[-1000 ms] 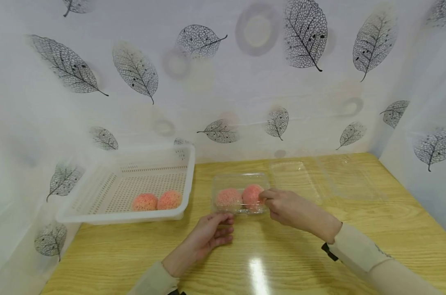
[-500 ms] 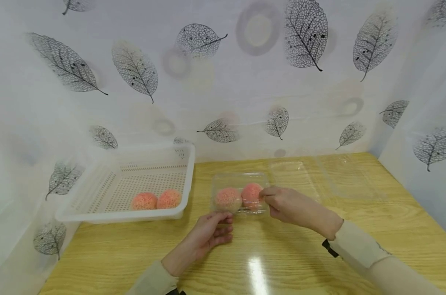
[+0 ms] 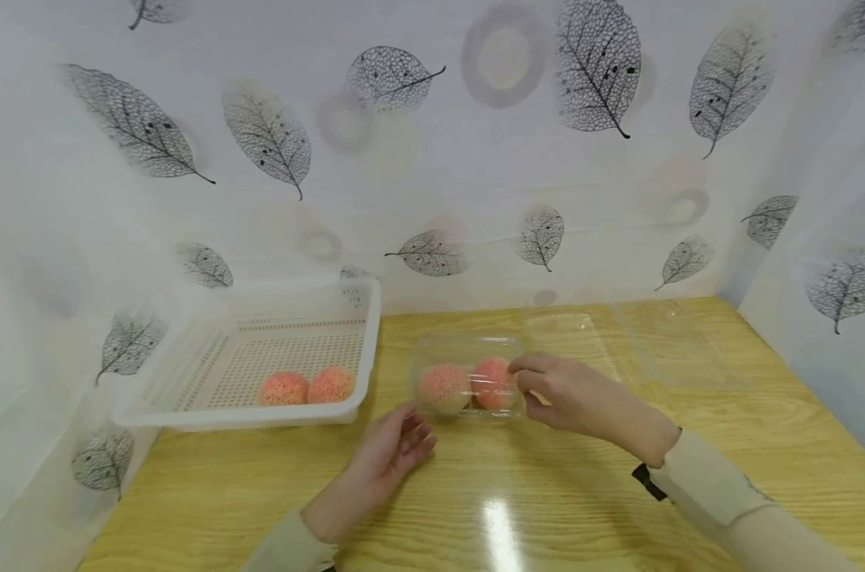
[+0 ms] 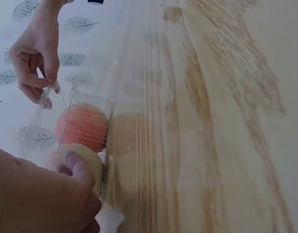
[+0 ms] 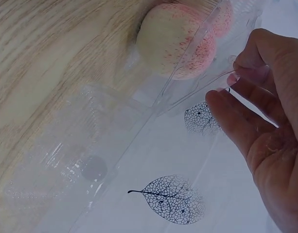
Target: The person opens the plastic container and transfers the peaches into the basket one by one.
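Note:
Two pink-speckled peaches (image 3: 444,388) (image 3: 493,383) sit side by side in a clear plastic fruit box (image 3: 468,346), seen through its lid. My right hand (image 3: 582,397) pinches the box's clear rim at the right end between thumb and fingers; the right wrist view shows this rim (image 5: 187,97) beside a peach (image 5: 175,41). My left hand (image 3: 385,453) lies at the front left corner, fingers loosely bent, the thumb at the box edge. In the left wrist view the left thumb (image 4: 78,167) is in front of the nearer peach. Whether the lid is fully fastened, I cannot tell.
A white perforated basket (image 3: 364,381) stands at the left with two more peaches (image 3: 283,388) (image 3: 331,384) along its front side. Behind and to the right lie further clear plastic boxes (image 3: 568,334) (image 3: 682,345). A leaf-patterned sheet (image 3: 432,191) walls the wooden table (image 3: 582,508).
My left hand has drawn back slightly left from the box front. My right hand has lifted a little at the right end, its fingers more spread. The peaches stay in place.

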`<state>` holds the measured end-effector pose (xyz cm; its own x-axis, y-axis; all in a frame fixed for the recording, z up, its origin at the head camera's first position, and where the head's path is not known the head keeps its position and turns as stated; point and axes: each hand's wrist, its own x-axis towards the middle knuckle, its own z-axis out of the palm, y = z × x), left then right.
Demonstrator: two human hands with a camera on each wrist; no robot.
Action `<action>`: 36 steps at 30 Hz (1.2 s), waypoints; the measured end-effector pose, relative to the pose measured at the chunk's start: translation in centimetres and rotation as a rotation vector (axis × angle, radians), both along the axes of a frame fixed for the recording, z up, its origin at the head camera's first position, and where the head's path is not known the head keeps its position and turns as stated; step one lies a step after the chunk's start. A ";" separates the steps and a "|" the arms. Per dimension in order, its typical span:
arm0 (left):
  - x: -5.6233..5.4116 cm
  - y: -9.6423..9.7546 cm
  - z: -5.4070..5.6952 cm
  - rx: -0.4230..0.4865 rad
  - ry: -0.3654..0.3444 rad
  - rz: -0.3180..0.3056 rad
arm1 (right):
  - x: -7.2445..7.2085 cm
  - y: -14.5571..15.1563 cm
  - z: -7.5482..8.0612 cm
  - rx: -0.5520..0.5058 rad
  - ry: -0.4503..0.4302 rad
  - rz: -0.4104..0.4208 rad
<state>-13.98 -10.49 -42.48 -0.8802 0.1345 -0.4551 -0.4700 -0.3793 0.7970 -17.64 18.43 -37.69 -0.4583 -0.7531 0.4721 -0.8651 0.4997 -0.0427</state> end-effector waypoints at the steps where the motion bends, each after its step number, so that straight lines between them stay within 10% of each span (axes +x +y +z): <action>1: 0.0 0.0 0.0 0.014 0.003 0.015 | 0.0 0.1 0.1 -0.007 0.005 0.002; 12: -0.1 0.2 -0.2 0.097 0.022 0.069 | -0.5 0.5 0.0 -0.167 0.072 -0.058; 20: -0.1 0.4 -0.2 0.085 0.027 0.070 | -0.9 0.1 0.6 -0.399 -0.156 -0.142; 36: 0.0 0.4 -0.3 0.098 0.005 0.080 | -1.9 -0.7 1.6 -0.558 -0.315 -0.418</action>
